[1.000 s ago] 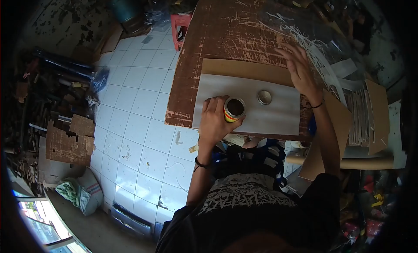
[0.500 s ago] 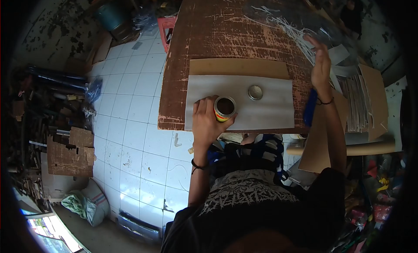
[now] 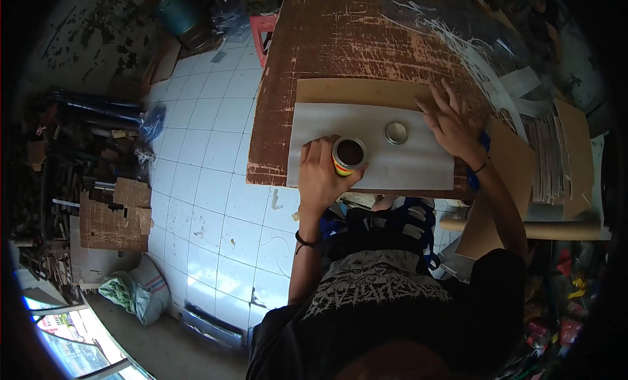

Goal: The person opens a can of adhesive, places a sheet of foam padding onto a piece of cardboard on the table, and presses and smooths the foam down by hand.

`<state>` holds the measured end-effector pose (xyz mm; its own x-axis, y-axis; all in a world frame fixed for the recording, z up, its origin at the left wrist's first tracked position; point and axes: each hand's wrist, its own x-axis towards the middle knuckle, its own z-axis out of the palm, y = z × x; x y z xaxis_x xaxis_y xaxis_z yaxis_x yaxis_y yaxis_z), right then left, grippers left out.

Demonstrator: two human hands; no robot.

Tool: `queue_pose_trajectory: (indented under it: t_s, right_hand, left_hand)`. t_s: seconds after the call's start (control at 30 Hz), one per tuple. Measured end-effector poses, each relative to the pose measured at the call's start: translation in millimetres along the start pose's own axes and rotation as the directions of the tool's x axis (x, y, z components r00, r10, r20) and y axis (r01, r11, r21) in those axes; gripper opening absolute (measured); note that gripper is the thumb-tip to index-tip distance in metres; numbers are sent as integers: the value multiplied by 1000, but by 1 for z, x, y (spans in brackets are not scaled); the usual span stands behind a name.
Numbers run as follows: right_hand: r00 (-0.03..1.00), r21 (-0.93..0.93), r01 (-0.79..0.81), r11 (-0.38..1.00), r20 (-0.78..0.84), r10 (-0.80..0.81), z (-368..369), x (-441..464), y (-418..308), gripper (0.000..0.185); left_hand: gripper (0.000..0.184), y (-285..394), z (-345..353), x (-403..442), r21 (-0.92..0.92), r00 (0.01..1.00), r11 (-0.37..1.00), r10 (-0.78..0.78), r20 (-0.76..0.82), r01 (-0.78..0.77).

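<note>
Head view: left hand [image 3: 318, 176], wrapped round one open can [image 3: 348, 161]; right hand [image 3: 453, 126], fingers spread wide, near lid [image 3: 396, 133]; lid flat on grey sheet [image 3: 405, 166].

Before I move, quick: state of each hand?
Left hand: closed around the round metal can with a yellow-and-red side.
Right hand: open and spread, holding nothing.

No readable text or numbers.

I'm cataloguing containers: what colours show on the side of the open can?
The open can shows yellow and red on its side, in the head view.
</note>
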<state>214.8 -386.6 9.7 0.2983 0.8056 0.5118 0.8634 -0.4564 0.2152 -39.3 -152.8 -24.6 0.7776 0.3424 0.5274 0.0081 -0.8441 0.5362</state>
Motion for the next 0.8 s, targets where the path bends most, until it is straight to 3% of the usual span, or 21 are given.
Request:
queue_pose_trajectory:
  t_s: [0.03, 0.1, 0.17, 0.23, 0.33, 0.37, 0.47, 0.5, 0.6, 0.63, 0.73, 0.8]
  right_hand:
    - [998, -106, 47, 993, 33, -44, 1, -1, -4, 54]
    - [999, 23, -25, 999, -26, 26, -15, 11, 6, 54]
    - [986, 304, -64, 950, -128, 107, -44, 30, 17, 52]
    - [955, 590, -107, 800, -163, 248, -41, 29, 22, 49]
    - [992, 337, -100, 936, 106, 68, -9, 25, 6, 48]
    - [975, -18, 38, 999, 219, -33, 6, 15, 7, 47]
    - [998, 183, -23, 983, 55, 13, -3, 39, 0, 46]
    - [997, 343, -61, 937, -26, 75, -13, 52, -6, 46]
    - [995, 658, -49, 751, -35, 95, -13, 59, -23, 48]
    - [994, 511, -5, 859, 93, -50, -7, 57, -31, 51]
    - [965, 295, 56, 954, 229, -128, -3, 50, -50, 51]
    - [989, 393, 57, 918, 103, -105, -29, 60, -58, 48]
  left_hand:
    - [65, -1, -2, 3, 6, 1000, 1000, -10, -11, 10]
    - [64, -2, -3, 9, 0, 999, 1000, -2, -39, 2]
    - [62, 3, -4, 6, 6, 999, 1000, -10, -46, 10]
    - [63, 3, -5, 6, 22, 999, 1000, -20, -34, 21]
    - [64, 4, -2, 5, 31, 1000, 999, -12, -27, 13]
    - [64, 5, -1, 5, 32, 999, 999, -11, -32, 12]
    - [65, -2, -1, 8, 18, 998, 1000, 17, -59, -16]
    - [65, -1, 0, 5, 5, 998, 1000, 20, -58, -20]
    - [68, -2, -2, 5, 19, 998, 998, 54, -29, -54]
    - [70, 0, -1, 5, 19, 999, 999, 29, -40, -29]
    - [72, 0, -1, 5, 21, 999, 999, 36, -35, -35]
    - [73, -2, -1, 7, 25, 998, 999, 42, -46, -41]
